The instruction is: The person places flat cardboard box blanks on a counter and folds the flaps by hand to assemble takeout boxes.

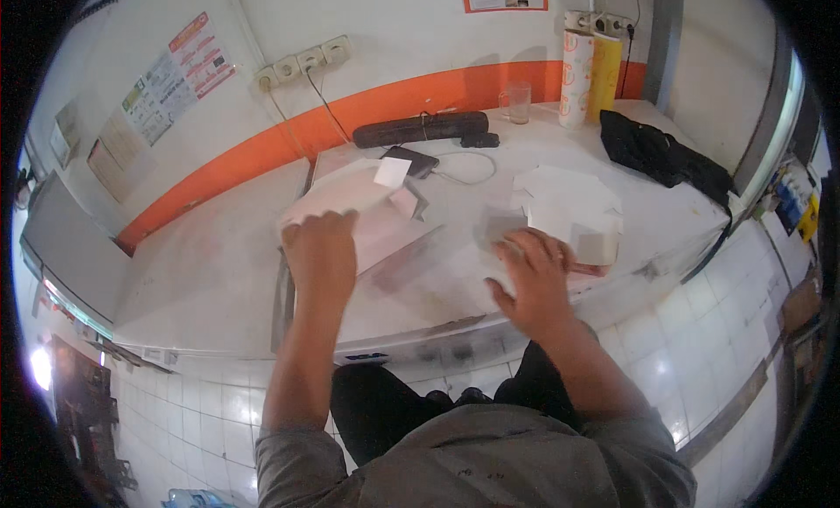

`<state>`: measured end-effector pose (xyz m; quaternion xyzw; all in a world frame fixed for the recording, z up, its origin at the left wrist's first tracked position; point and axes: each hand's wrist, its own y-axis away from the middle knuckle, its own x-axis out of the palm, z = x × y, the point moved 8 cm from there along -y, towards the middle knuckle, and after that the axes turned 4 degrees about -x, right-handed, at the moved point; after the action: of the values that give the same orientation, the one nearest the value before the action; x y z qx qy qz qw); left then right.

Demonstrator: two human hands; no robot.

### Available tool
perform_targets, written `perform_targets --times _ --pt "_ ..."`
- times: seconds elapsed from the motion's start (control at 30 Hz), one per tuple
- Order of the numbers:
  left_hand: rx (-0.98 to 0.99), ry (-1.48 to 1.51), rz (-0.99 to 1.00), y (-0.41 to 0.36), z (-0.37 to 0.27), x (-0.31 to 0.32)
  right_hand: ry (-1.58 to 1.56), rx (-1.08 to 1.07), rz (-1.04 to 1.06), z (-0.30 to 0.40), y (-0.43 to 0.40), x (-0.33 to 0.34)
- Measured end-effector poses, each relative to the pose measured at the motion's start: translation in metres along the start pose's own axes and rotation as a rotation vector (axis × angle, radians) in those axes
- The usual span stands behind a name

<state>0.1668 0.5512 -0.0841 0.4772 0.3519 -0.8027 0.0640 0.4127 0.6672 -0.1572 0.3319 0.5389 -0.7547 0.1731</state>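
My left hand (323, 252) is curled, knuckles up, over the near-left side of a partly folded white cardboard piece (387, 229). Its fingertips are hidden beneath the hand, and the card's folded flaps stand up at the right end. Over the white tabletop (420, 304), my right hand (535, 272) is slightly blurred, with thumb and fingers apart and nothing seen in its grasp. Just beyond its fingers is a stack of flat white cardboard blanks (567, 196), with a reddish edge showing low at the near side.
Along the back lie a dark phone (410, 161) with a white cable, a long black bundle (420, 128) and a small black object (480, 140). A glass mug (518, 104), upright printed rolls (576, 81) and a black cloth item (663, 150) stand or lie to the right. Wall sockets (302, 63) hold plugged cords.
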Motion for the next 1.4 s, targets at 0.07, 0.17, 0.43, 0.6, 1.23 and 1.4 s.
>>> perform_targets --times 0.07,0.17,0.43,0.6,1.23,1.4 --pt "0.131 0.108 0.162 0.036 -0.030 -0.020 -0.055 -0.047 -0.038 0.033 -0.012 0.009" --pt "0.220 0.257 0.252 0.082 -0.055 -0.045 -0.052 -0.238 0.057 0.075 -0.022 0.038" --pt "0.066 0.590 0.517 0.145 0.032 0.026 -0.260 -0.260 0.348 0.070 -0.002 0.145" --pt "0.259 0.450 0.527 0.186 -0.032 0.043 -0.302 -0.050 0.492 0.051 0.000 0.156" --pt "-0.476 1.482 0.351 0.155 -0.011 0.040 -0.654 -0.286 -0.062 0.066 -0.003 0.043" --pt "-0.183 1.170 0.077 0.139 -0.015 -0.013 -0.405 -0.376 -0.004 0.094 -0.021 0.028"
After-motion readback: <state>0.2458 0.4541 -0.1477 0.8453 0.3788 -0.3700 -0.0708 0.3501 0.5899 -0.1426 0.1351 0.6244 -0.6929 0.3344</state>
